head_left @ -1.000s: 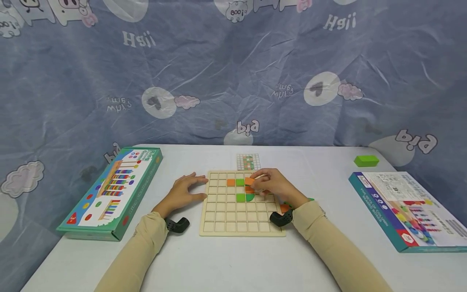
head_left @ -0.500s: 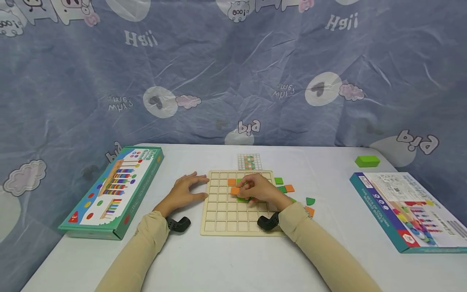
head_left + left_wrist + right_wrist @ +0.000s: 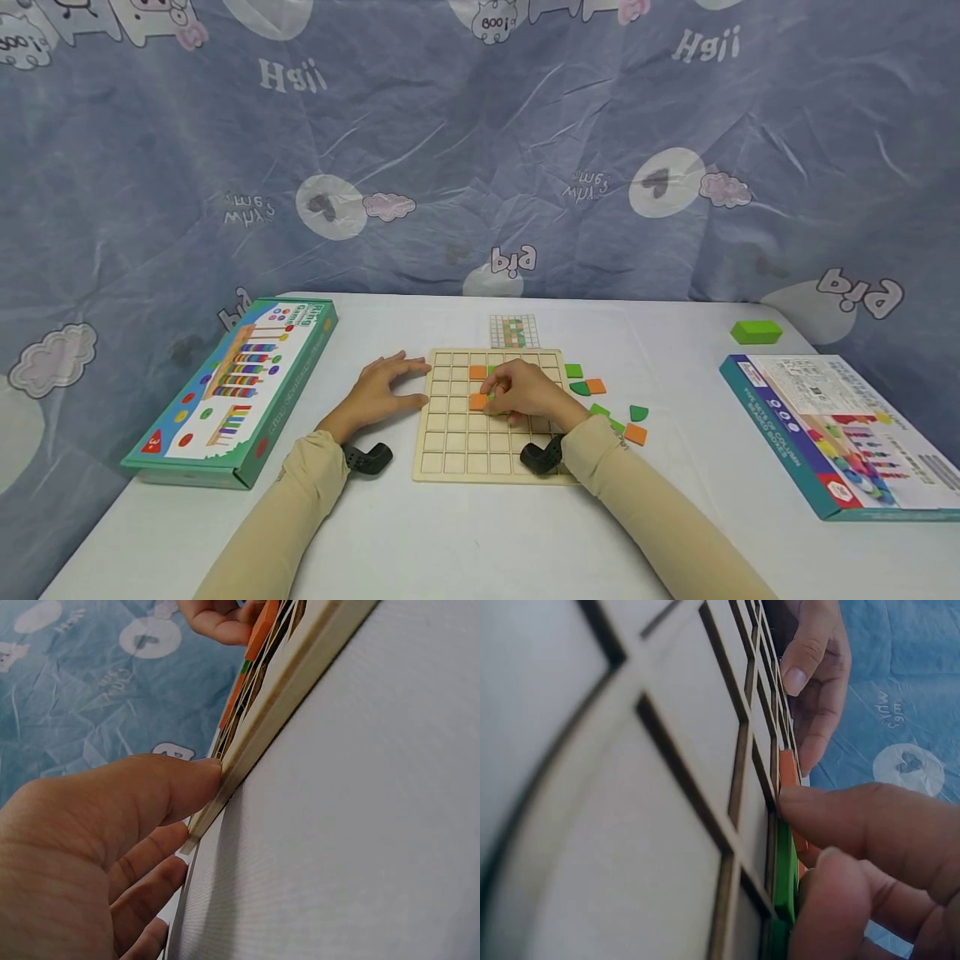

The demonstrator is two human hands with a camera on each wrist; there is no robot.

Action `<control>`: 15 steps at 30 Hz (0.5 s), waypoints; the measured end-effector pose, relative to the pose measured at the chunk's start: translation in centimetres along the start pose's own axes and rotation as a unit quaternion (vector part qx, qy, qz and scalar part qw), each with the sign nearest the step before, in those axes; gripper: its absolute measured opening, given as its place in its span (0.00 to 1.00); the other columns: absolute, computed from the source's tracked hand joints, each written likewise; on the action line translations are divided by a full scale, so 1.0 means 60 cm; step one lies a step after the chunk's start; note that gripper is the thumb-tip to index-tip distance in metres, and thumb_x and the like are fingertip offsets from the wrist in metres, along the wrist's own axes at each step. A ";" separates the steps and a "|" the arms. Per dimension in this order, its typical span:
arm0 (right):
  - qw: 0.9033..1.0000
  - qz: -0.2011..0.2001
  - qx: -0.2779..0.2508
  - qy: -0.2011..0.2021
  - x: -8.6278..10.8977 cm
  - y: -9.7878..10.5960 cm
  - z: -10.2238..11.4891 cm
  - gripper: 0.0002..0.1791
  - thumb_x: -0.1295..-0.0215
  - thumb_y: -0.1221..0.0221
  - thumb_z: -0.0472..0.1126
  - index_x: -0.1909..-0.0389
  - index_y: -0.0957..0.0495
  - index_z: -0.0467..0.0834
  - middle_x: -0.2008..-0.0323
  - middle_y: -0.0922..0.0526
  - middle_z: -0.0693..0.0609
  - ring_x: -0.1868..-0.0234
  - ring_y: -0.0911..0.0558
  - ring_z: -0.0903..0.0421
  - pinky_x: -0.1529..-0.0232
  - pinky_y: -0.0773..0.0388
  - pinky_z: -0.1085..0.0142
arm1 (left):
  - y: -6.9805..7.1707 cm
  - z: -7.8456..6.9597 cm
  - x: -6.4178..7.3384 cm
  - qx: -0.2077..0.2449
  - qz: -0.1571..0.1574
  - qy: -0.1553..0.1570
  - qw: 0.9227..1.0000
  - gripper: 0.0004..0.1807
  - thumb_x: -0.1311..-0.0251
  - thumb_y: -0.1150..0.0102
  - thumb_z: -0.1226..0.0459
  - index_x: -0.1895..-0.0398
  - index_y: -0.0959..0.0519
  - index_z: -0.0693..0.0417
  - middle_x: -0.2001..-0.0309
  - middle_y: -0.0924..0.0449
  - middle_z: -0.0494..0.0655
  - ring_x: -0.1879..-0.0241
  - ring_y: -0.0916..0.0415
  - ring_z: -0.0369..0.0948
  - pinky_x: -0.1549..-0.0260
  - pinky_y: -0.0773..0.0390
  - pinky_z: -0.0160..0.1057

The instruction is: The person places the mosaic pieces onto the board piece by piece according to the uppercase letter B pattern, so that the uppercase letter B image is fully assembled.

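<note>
In the head view my right hand (image 3: 534,392) pinches an orange square tile (image 3: 477,402) low over the wooden grid board (image 3: 457,462). The right wrist view has this orange tile (image 3: 788,769) at my fingertips, with a green tile (image 3: 784,870) lying in the grid beside it. Another orange square tile (image 3: 477,372) sits in a cell farther back; my right hand covers most of the other placed tiles. My left hand (image 3: 378,398) is spread at the board's left edge. Its thumb touches the side of the board (image 3: 281,697) in the left wrist view.
Right of the board lie several loose tiles, among them a green square (image 3: 573,371), a dark green rounded piece (image 3: 638,413) and an orange square (image 3: 635,435). A pattern card (image 3: 514,332) lies behind the board. Toy boxes (image 3: 225,392) (image 3: 862,442) flank it; a green block (image 3: 756,332) stands back right.
My right hand has carried the orange tile leftward and toward me across the board, uncovering loose tiles on the right. The left hand stays at the board's edge.
</note>
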State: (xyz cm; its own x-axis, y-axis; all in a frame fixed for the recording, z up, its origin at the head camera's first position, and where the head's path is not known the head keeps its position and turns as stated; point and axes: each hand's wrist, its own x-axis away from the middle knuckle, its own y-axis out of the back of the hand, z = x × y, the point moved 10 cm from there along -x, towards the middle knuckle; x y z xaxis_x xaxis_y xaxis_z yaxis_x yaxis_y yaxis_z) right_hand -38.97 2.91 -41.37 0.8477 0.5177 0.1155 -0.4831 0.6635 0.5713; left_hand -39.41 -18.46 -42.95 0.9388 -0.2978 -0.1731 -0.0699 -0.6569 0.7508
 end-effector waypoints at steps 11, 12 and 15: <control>1.000 0.003 -0.004 -0.002 -0.003 -0.004 -0.001 0.11 0.36 0.26 0.30 0.54 0.12 0.37 0.74 0.22 0.52 0.86 0.24 0.62 0.78 0.17 0.68 | 0.004 -0.004 0.002 -0.004 -0.004 0.000 1.000 0.31 0.38 0.24 0.58 0.32 0.17 0.57 0.25 0.25 0.56 0.17 0.44 0.61 0.17 0.55 0.65; 1.000 0.003 -0.004 -0.002 -0.003 -0.004 -0.001 0.11 0.36 0.26 0.30 0.54 0.12 0.37 0.74 0.22 0.52 0.86 0.24 0.62 0.78 0.17 0.68 | 0.004 -0.004 0.002 -0.004 -0.005 -0.001 1.000 0.31 0.38 0.24 0.58 0.32 0.17 0.57 0.25 0.25 0.56 0.17 0.44 0.62 0.17 0.55 0.65; 1.000 0.006 -0.007 0.001 -0.003 -0.005 -0.001 0.11 0.36 0.26 0.30 0.54 0.12 0.37 0.74 0.22 0.52 0.86 0.24 0.61 0.77 0.17 0.68 | 0.003 -0.003 0.002 -0.003 -0.006 -0.003 1.000 0.31 0.38 0.24 0.58 0.32 0.17 0.57 0.25 0.25 0.57 0.18 0.44 0.62 0.17 0.55 0.65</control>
State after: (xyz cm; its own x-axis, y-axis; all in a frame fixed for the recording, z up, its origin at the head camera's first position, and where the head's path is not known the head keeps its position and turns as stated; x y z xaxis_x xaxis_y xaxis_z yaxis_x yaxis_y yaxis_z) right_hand -38.99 2.66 -41.58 0.8411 0.5272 0.1207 -0.4966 0.6644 0.5585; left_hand -39.25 -18.48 -42.70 0.9376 -0.2945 -0.1851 -0.0575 -0.6560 0.7526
